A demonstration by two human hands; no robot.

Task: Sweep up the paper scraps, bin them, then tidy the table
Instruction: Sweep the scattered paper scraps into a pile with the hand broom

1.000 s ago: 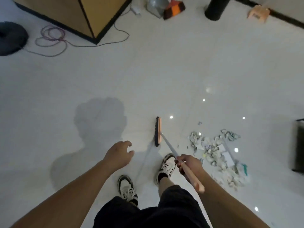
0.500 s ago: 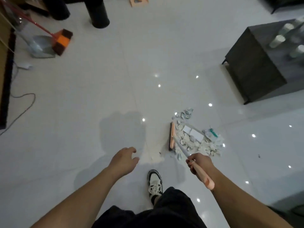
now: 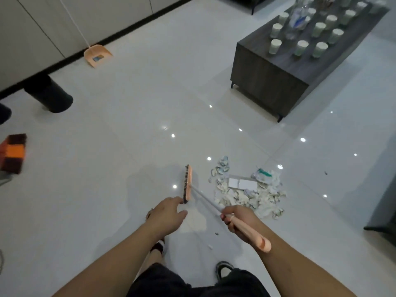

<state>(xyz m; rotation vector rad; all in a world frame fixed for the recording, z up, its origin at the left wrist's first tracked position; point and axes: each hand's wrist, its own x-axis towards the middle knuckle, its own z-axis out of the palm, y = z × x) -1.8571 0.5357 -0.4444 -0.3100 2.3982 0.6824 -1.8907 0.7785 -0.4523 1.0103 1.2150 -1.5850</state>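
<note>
A heap of torn paper scraps [image 3: 246, 189] lies on the white tiled floor, with a flat white card among them. My right hand [image 3: 240, 221] grips the peach handle of a broom. Its brush head [image 3: 187, 184] stands on the floor a little left of the heap, apart from it. My left hand [image 3: 168, 213] hovers beside the brush head, fingers loosely apart and holding nothing. A peach dustpan [image 3: 97, 55] with a long white handle leans at the far wall. A low dark table [image 3: 267, 73] carrying several paper cups and a plastic bottle stands at the upper right.
A black cylindrical bin [image 3: 50, 95] stands by the left wall. An orange and brown brush [image 3: 12, 153] lies at the left edge. Dark furniture [image 3: 383, 211] edges in on the right. My two feet are below the hands.
The view has swung to the right, bringing the table and dustpan into sight. The broom head has come off the scrap heap to its left. My left hand has moved closer to the brush.
</note>
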